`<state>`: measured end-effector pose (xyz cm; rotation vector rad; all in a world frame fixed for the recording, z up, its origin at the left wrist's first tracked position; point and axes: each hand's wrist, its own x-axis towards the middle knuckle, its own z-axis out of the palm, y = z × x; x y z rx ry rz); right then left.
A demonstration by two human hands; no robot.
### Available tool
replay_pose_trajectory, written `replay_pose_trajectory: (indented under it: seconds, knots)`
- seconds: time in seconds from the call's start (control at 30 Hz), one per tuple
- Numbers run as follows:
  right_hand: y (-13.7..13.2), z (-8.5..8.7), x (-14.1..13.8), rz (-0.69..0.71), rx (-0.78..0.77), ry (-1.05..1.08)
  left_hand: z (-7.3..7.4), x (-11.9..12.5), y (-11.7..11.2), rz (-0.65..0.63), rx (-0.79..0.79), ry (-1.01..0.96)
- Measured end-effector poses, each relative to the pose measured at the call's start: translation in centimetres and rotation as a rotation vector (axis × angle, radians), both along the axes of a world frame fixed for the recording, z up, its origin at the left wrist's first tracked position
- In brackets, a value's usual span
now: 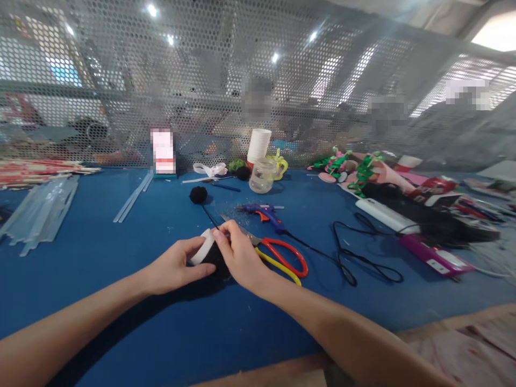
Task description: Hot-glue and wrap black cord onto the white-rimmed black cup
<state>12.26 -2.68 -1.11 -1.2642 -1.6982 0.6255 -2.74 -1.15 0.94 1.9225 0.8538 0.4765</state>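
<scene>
Between my hands is a white cup-like piece (205, 247) with black yarn (220, 263) covering part of it. My left hand (177, 266) is wrapped round its left side, thumb along the lower edge. Over the top right, my right hand (239, 255) presses thumb and fingers together on the black part. A dark strand runs from there up to a small black yarn ball (198, 194) on the table. Scissors with red and yellow handles (286, 257) lie partly behind my right hand. Just beyond them rests a blue glue gun (264, 211), a clear stick in its back.
A clear jar (262, 176), stacked paper cups (259, 145) and a phone (163, 153) stand by the perforated screen. Clear sticks (42, 207) lie left. The glue gun's cord (342, 258) loops rightward near a purple power strip (433, 255) and pink and green craft pieces (366, 172).
</scene>
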Motion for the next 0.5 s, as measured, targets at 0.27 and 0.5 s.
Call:
replay_pose_trajectory:
  seconds: [0.27, 0.5]
  knots:
    - [-0.1, -0.3, -0.2, 0.024, 0.038, 0.006, 0.4, 0.3, -0.4, 0.053, 0.031, -0.034]
    - [0.9, 0.8, 0.1, 0.084, -0.253, 0.326, 0.5, 0.2, -0.4, 0.065, 0.122, 0.043]
